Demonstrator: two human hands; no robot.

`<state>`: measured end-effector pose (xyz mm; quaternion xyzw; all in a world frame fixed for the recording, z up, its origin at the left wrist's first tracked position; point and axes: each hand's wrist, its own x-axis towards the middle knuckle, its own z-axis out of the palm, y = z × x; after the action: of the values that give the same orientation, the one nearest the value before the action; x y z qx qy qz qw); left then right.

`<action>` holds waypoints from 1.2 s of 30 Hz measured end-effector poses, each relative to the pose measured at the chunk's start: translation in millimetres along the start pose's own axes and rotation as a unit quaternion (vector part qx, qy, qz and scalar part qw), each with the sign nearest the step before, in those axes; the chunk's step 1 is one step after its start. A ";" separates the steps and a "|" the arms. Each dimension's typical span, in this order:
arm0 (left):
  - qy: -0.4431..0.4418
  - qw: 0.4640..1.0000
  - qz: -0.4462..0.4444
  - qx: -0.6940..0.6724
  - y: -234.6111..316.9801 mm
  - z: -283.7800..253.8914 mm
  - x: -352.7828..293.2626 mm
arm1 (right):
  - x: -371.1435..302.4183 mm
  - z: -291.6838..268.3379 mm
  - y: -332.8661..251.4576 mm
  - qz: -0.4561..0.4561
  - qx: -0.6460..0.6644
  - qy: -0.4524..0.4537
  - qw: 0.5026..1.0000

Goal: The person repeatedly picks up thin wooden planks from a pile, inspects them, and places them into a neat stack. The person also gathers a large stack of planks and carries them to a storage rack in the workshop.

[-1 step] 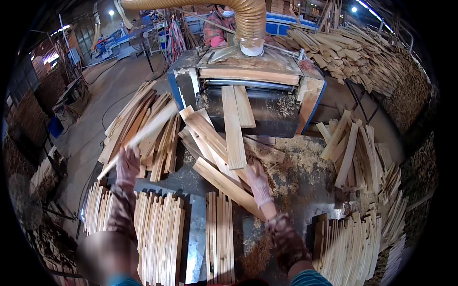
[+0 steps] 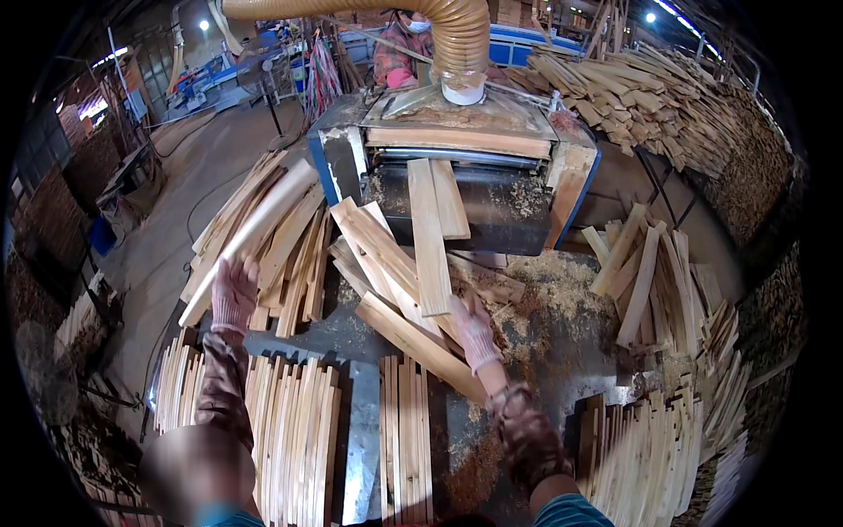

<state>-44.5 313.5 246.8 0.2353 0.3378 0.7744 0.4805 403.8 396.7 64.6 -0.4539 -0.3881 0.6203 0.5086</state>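
My left hand (image 2: 234, 294), in a pale pink knit glove, is open with its fingers apart. It is beside a long light plank (image 2: 256, 230) that lies slanted on the left pile of loose boards (image 2: 303, 255). My right hand (image 2: 475, 334), gloved alike, is open, its fingers stretched out at the near end of a pale plank (image 2: 428, 237). Whether they touch it I cannot tell. That plank and a shorter board (image 2: 450, 202) beside it lie on the bed of a planer-like machine (image 2: 351, 167). Crossed boards (image 2: 378, 241) lie left of my right hand.
Rows of strips (image 2: 294, 430) stand side by side near me, with more strips (image 2: 641, 448) at the right. Sawdust (image 2: 553, 294) covers part of the metal table. A ribbed hose (image 2: 461, 48) tops the machine. A masked person (image 2: 404, 53) is behind it. Scrap wood (image 2: 650, 105) is heaped far right.
The plank by my left hand has come down onto the left pile, and that hand has let it go. The plank by my right hand has shifted slightly toward me.
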 end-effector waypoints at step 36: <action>-0.191 0.922 -0.150 0.301 -103.5 24.5 -230.6 | -34.7 48.8 -154.6 -0.196 -0.532 0.083 0.820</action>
<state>131.5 144.6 176.2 0.4583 0.4881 0.4955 0.5533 402.6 389.7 230.2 -0.6181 -0.6944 0.1650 0.3294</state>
